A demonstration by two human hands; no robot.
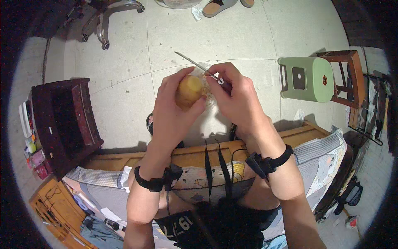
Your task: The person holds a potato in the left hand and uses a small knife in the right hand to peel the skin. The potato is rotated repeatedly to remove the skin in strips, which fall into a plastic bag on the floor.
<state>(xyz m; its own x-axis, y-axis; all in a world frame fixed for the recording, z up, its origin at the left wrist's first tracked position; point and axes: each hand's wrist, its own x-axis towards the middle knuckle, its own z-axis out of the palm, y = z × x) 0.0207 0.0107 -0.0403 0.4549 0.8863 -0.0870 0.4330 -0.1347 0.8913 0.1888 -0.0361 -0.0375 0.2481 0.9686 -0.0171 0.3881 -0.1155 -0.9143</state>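
Note:
My left hand (pixel 175 105) holds a round yellow-brown fruit or potato (pixel 188 93), its fingers curled around the far side and the thumb on the near side. A paler, smooth patch shows at its top. My right hand (pixel 233 88) is closed on the handle of a knife (pixel 194 63), whose narrow metal blade points up and to the left, beyond the round thing. The blade appears apart from it. Small pale scraps (pixel 210 101) show below, between the hands, partly hidden by them. Each wrist bears a black strap with a small device.
I sit on a bed edge with a patterned sheet (pixel 105 183). A green plastic stool (pixel 321 79) stands at the right against a wooden stool (pixel 357 77). A dark red cabinet (pixel 62 124) is at the left. Farther off are a wheeled chair base (pixel 101 28) and shoes (pixel 214 7).

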